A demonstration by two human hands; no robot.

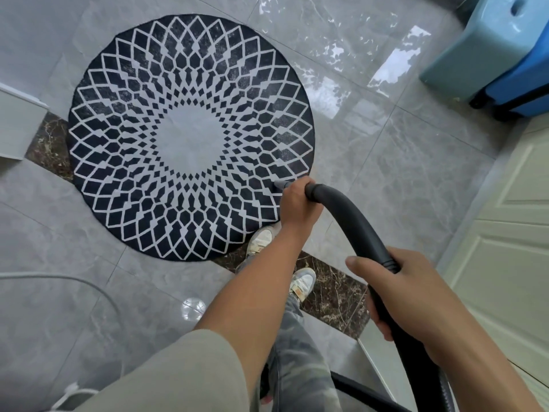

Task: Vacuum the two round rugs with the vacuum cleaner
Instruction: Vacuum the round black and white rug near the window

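Left hand [297, 203] clenched round front of black curved vacuum hose [350, 221], grey nozzle tip [280, 184] rested at edge of round black-and-white lattice rug [190, 138], right hand [416, 295] gripped hose farther back, blue suitcase [523, 84], contents hidden.

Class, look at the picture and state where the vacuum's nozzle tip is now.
In the head view, the nozzle tip is at the lower-right edge of the round rug, just beyond the left hand that grips it.

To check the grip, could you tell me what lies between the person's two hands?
A curved stretch of black hose, from left hand to right hand, in the head view.
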